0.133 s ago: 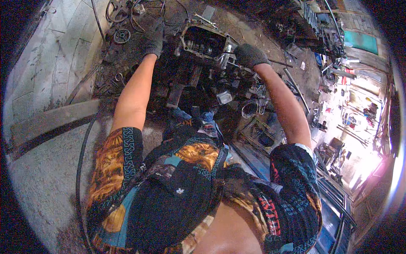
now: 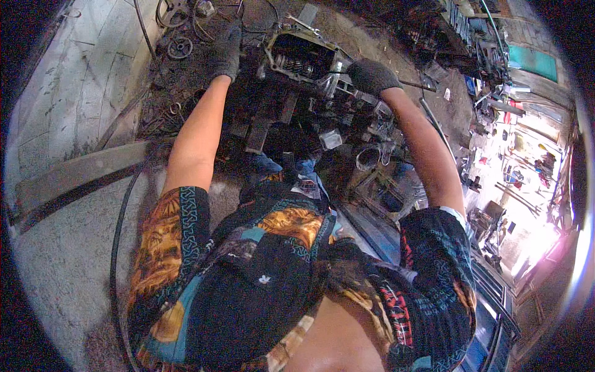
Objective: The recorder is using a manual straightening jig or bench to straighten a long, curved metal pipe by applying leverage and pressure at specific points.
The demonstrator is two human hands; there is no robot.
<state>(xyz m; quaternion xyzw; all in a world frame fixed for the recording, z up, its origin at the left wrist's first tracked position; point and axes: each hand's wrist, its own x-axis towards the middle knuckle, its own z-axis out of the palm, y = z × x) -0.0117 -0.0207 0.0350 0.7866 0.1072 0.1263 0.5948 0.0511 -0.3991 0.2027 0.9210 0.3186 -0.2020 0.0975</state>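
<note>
An open metal gear housing [image 2: 268,57] lies ahead of me, with gears [image 2: 297,64] inside its dark cavity. My right hand [image 2: 375,77], in a dark grey glove, is closed at the housing's right end. It grips a dark rod [image 2: 414,85], which sticks out on the right side of the fist; its other end is hard to make out among the metal parts. Left of the housing is my left hand [image 2: 224,59], gloved in the same dark grey. Its fingers point forward, stretched out, and nothing shows in them, though that spot is dim.
A handwheel [image 2: 180,48] and cables lie at the far left. Nearer me are a clear plastic box [image 2: 331,139], a metal ring [image 2: 368,159] and a flat bar [image 2: 257,136]. A curved beam [image 2: 80,180] crosses the left side. Scattered parts and tools fill the right.
My right hand has shifted slightly right and away from me, with the rod in it. My left hand has hardly moved.
</note>
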